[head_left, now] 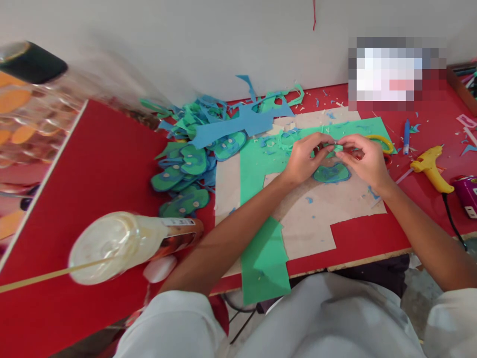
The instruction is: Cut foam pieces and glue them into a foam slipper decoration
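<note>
Over the cardboard sheet (309, 226), my left hand (307, 156) and my right hand (363, 158) meet fingertip to fingertip. Both pinch a small green foam piece (338, 148), partly hidden by the fingers. Just beneath them, a rounded green-and-blue foam cutout (331, 173) lies flat on the cardboard. A yellow scissor handle (385, 142) shows behind my right hand, its blades out of sight. Green foam sheet (261, 189) runs along the left and far side of the cardboard.
Blue and green offcuts (234, 122) and stacked cutouts (179, 179) lie left. A yellow glue gun (432, 166), blue marker (406, 136) and purple socket box (467, 194) are right. A tall clear plastic container (112, 246) stands near my left arm. A red panel (100, 164) rises left.
</note>
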A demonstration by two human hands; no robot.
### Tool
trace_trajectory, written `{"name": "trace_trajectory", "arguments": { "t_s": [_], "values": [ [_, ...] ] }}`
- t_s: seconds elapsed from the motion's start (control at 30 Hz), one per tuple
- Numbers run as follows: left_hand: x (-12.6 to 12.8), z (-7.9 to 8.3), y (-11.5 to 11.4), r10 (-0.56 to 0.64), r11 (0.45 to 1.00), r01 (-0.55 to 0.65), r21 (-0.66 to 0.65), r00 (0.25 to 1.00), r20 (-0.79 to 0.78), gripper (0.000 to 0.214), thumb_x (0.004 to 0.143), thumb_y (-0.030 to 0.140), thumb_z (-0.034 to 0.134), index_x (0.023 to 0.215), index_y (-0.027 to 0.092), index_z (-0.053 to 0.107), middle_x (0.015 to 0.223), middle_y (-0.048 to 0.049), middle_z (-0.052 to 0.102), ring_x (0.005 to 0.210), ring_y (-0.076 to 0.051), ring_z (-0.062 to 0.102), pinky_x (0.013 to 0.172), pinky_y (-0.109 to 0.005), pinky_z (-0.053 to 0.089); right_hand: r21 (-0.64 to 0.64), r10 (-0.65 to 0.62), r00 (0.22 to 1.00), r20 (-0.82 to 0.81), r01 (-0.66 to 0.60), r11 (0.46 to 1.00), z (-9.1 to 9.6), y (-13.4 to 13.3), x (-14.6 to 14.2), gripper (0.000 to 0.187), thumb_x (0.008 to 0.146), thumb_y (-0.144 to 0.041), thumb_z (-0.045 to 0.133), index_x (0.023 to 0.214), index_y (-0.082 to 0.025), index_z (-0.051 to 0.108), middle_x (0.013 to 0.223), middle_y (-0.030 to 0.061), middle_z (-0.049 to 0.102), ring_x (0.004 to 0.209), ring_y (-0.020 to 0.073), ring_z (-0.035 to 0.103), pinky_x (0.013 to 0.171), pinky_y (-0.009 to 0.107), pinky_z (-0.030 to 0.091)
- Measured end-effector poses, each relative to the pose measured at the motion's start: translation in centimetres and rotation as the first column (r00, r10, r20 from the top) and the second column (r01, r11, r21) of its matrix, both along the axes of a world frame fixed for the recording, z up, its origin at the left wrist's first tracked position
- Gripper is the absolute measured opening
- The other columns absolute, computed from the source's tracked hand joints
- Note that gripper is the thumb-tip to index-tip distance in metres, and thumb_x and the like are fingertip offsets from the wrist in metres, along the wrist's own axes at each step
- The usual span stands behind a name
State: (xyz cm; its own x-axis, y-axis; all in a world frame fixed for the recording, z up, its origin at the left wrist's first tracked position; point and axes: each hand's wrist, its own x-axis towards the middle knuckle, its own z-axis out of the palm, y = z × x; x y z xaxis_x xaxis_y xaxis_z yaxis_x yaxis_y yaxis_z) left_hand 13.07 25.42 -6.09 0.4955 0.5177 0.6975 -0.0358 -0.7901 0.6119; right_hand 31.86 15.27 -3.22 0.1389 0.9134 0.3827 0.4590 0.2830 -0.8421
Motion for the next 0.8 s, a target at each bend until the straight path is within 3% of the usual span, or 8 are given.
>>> {"name": "trace_trajectory", "arguments": {
  "t_s": [0.17, 0.4, 0.63, 0.8],
  "values": [
    [0.09, -0.07, -0.07, 0.003, 1.000, -0.003, -0.015, 1.000, 0.001, 0.029, 0.113, 0.051, 0.063, 0.111, 0.023, 0.069, 0.094, -0.0011, 0.077, 0.079, -0.011, 0.070, 0.071, -0.023, 0.056, 0.015, 0.013, 1.000, 0.011, -0.013, 1.000, -0.13, 0.03, -0.09, 0.030, 0.096, -0.052, 0.083, 0.112, -0.027, 0.078, 0.102, 0.0043, 0.083, 0.094, 0.0232, 0.080, 0.074, 0.033, 0.063],
    [0.02, -0.35, 0.07, -0.026, 0.999, 0.025, -0.031, 0.999, -0.038, 0.016, 0.111, 0.039, 0.068, 0.111, 0.023, 0.065, 0.096, 0.0002, 0.073, 0.079, -0.010, 0.068, 0.070, -0.022, 0.055, 0.013, -0.016, 0.997, -0.080, 0.017, 1.000, -0.30, 0.20, 0.17, 0.036, 0.096, -0.061, 0.082, 0.104, -0.027, 0.076, 0.091, 0.0030, 0.081, 0.087, 0.0231, 0.083, 0.076, 0.035, 0.067],
    [0.14, -0.38, 0.05, -0.057, 0.998, 0.056, -0.039, 0.998, -0.009, 0.024, 0.110, 0.046, 0.070, 0.106, 0.023, 0.064, 0.095, 0.0002, 0.073, 0.077, -0.009, 0.066, 0.070, -0.022, 0.055, 0.013, -0.024, 0.990, -0.138, 0.026, 1.000, -0.67, 0.37, 0.15, 0.038, 0.093, -0.063, 0.084, 0.095, -0.026, 0.075, 0.081, 0.0027, 0.080, 0.078, 0.0229, 0.081, 0.072, 0.037, 0.066],
    [-0.04, -0.19, -0.02, -0.065, 0.997, 0.063, -0.036, 0.996, -0.058, 0.031, 0.110, 0.053, 0.068, 0.116, 0.023, 0.068, 0.102, -0.0035, 0.077, 0.081, -0.012, 0.070, 0.074, -0.026, 0.057, 0.021, -0.040, 0.996, -0.084, 0.042, 0.999, -0.22, 0.26, 0.03, 0.037, 0.095, -0.062, 0.081, 0.091, -0.026, 0.073, 0.078, 0.0024, 0.078, 0.074, 0.0223, 0.079, 0.068, 0.036, 0.063]
  ]
}}
